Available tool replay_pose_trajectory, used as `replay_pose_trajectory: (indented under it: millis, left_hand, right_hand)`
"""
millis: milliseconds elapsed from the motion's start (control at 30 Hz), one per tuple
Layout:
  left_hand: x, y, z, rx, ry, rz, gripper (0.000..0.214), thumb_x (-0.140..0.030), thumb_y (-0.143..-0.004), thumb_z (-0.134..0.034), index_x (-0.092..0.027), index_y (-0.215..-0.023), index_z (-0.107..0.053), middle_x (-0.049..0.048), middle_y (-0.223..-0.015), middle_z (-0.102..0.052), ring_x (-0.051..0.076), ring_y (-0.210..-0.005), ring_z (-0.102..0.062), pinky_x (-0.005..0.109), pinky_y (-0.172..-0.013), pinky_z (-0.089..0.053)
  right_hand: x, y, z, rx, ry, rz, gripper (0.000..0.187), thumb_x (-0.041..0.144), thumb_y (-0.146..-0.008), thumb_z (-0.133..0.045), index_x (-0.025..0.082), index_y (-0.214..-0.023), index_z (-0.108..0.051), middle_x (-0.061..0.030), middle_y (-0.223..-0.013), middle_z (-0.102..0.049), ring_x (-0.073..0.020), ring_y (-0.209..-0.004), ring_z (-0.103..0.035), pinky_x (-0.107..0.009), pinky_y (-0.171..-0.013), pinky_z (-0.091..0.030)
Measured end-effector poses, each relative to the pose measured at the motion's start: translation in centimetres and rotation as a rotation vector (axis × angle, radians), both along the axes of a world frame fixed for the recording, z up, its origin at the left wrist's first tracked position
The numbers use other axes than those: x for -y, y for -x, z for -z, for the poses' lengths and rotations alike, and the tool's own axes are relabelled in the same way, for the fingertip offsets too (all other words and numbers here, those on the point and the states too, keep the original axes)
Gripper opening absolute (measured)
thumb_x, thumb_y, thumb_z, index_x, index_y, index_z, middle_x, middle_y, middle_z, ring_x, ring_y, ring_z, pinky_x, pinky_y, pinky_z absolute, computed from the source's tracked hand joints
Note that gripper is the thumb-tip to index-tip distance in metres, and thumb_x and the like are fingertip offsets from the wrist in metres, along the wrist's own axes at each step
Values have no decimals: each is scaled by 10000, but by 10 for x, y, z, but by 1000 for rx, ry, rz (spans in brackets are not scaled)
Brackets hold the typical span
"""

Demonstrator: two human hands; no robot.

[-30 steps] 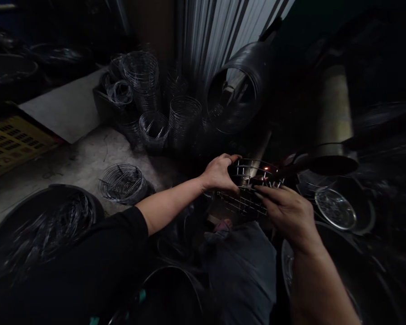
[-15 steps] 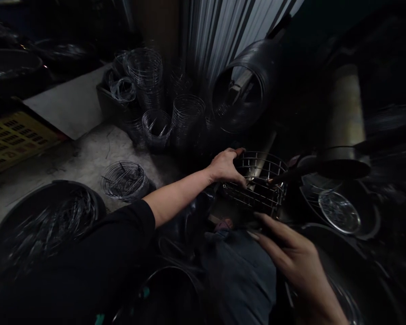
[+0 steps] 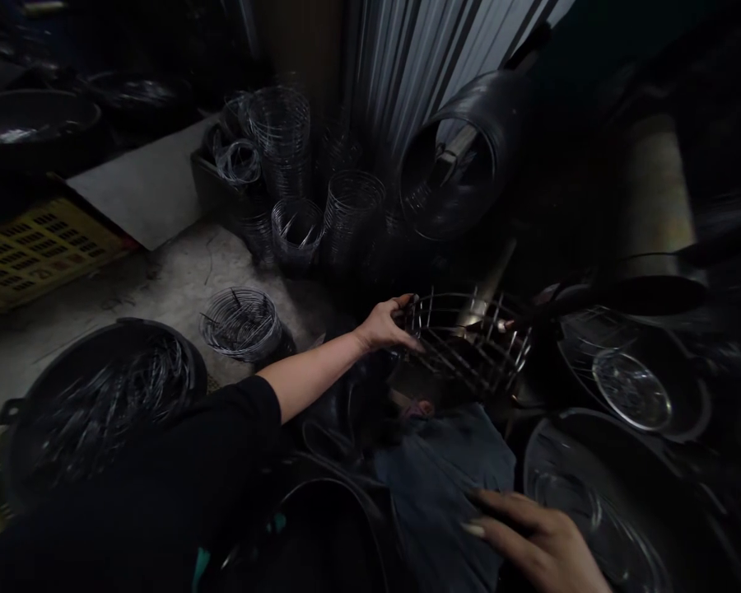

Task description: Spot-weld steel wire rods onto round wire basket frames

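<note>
My left hand is stretched forward and grips the near-left rim of a round wire basket, which sits tilted on a dark machine part in front of me. My right hand is low at the bottom right, over my knee, fingers spread and holding nothing. It is well away from the basket.
Stacks of finished wire baskets stand at the back. A single wire basket lies on the concrete floor. A black tub of wire pieces is at left, a yellow crate beyond it. Dark tubs and a large black cylinder crowd the right.
My right hand left the wire basket and dropped back toward my lap. My left hand kept its grip on the rim and the basket tilted.
</note>
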State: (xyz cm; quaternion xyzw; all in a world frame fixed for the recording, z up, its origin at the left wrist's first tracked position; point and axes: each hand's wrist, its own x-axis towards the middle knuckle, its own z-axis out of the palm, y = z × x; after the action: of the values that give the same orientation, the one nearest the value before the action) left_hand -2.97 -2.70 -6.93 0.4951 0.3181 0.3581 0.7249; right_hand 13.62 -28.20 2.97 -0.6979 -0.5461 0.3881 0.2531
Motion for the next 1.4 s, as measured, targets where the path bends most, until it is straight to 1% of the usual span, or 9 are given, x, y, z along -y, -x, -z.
replay_pose_trajectory:
  millis: [100, 167, 267, 367, 533, 600, 767, 967, 1400]
  left_hand:
    - [10, 29, -17, -56, -195, 12, 1109, -228, -263, -914, -127, -1284, -494, 161, -1338, -484, 295, -1197, -521, 432, -1029, -429]
    - [20, 45, -29, -152, -398, 19, 1087, -305, -294, -913, -123, -1282, -499, 150, -1300, -492, 295, -1188, -521, 426, -1030, -432]
    - [37, 57, -49, -321, -659, 65, 1043, -339, -333, -889, -145, -1284, -509, 114, -1247, -514, 279, -1147, -541, 412, -1030, -438]
    - [49, 58, -63, -427, -762, 93, 982, -335, -397, -849, -164, -1299, -501, 97, -1251, -515, 269, -1131, -554, 390, -1015, -456]
    - [53, 50, -67, -466, -769, 44, 963, -357, -419, -827, -140, -1298, -499, 101, -1226, -527, 268, -1113, -565, 383, -1017, -457]
    - [51, 47, -66, -464, -749, 40, 946, -361, -430, -821, -151, -1296, -503, 94, -1222, -525, 261, -1102, -572, 376, -1006, -467]
    - [47, 36, -67, -439, -710, 46, 935, -349, -414, -829, -161, -1275, -518, 88, -1201, -531, 259, -1081, -579, 381, -993, -477]
    - [38, 21, -64, -411, -694, 0, 963, -336, -395, -834, -144, -1283, -515, 87, -1200, -522, 260, -1080, -579, 363, -984, -482]
    - [20, -1, -61, -385, -596, -33, 975, -293, -352, -858, -139, -1256, -527, 103, -1217, -528, 283, -1107, -555, 410, -1016, -459]
  right_hand:
    - [-22, 15, -38, -89, -50, -152, 118, 353, -691, -736, 283, -775, -781, -50, -719, -716, -217, -625, -686, -220, -510, -547]
    - [-41, 22, -53, -159, -49, -194, 118, 357, -704, -740, 297, -798, -778, -37, -737, -715, -210, -662, -682, -239, -574, -556]
    - [-72, 28, -55, -193, 12, -199, 172, 373, -712, -732, 251, -826, -776, -36, -764, -722, -216, -698, -683, -263, -620, -556]
    - [-91, 31, -43, -54, 1, -164, 233, 384, -771, -648, 196, -840, -769, -52, -737, -721, -213, -657, -677, -269, -569, -536]
    - [-83, 38, -23, 683, -345, -232, 282, 265, -798, -577, 210, -1035, -719, -69, -896, -723, -235, -781, -679, -322, -665, -540]
    - [-76, 40, -19, 861, -437, -271, 304, 198, -808, -532, 185, -1060, -702, -78, -885, -719, -233, -769, -671, -325, -661, -537]
    - [-76, 32, -12, 753, -642, -274, 292, 171, -896, -435, 164, -1019, -700, -62, -818, -705, -179, -706, -653, -277, -648, -521]
    - [-87, 17, -12, 748, -775, -232, 240, 157, -896, -490, 125, -995, -706, -78, -815, -700, -182, -695, -643, -285, -665, -513]
    - [-112, 0, -17, 760, -801, -183, 212, 214, -905, -519, 150, -922, -721, -60, -813, -713, -184, -709, -654, -286, -654, -505]
